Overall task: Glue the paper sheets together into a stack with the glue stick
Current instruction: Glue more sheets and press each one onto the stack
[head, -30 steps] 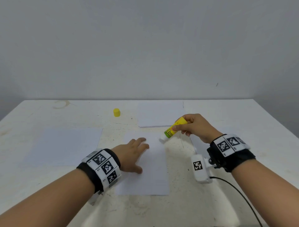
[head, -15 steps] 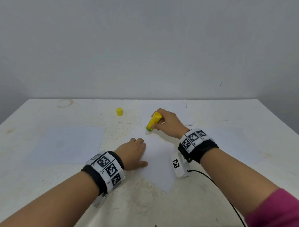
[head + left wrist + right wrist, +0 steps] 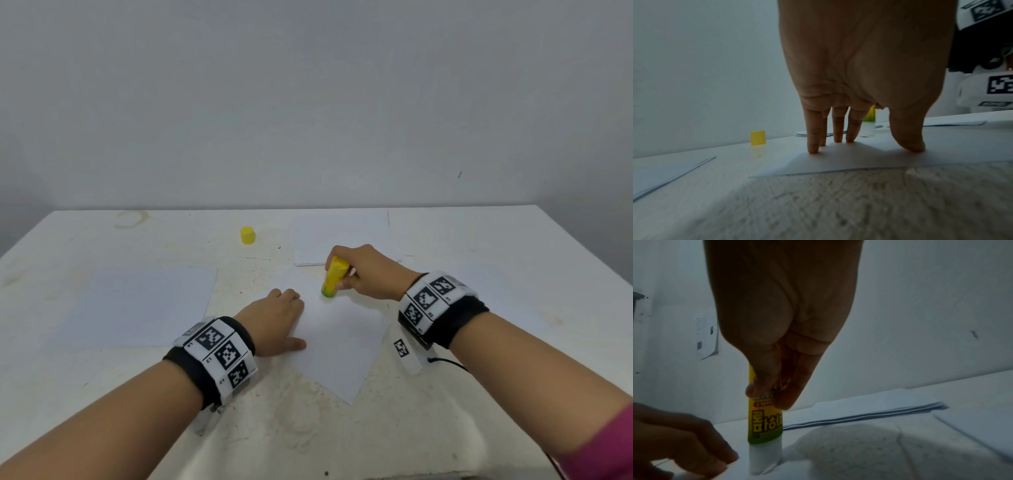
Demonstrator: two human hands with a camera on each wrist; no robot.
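- Landmark: the white rectangular paper sheet point(image 3: 337, 337) lying skewed at the middle of the worn white table point(image 3: 342, 438), one corner toward the person.
- The right hand point(image 3: 371, 274) is above the far corner of this sheet. Its thumb and fingers are curled round the upper barrel of the yellow cylindrical glue stick with a green lower band point(image 3: 333, 278), pinching it.
- The glue stick stands nearly upright, slightly tilted. In the right wrist view its white glue tip point(image 3: 764, 459) is pressed onto the sheet surface.
- The left hand point(image 3: 274, 320) rests on the left part of the sheet, just beside the glue stick. In the left wrist view its fingertips point(image 3: 813, 148) and thumb are extended and pressed down on the paper; the hand holds nothing.
- The small yellow plastic cap point(image 3: 247, 235) stands upright on the table, beyond the sheet and to its far left, well apart from both hands.
- A thin pile of white paper sheets point(image 3: 342, 236) lies beyond the skewed sheet, near the far table edge; the right hand partly overlaps its near edge in the head view.
- A further flat layer of white paper point(image 3: 137, 308) lies to the left of the skewed sheet, apart from it. The left wrist view suggests more than one sheet in this layer; the count cannot be told.
- Another white paper point(image 3: 507, 310) lies to the right of the skewed sheet, partly hidden by the right forearm.
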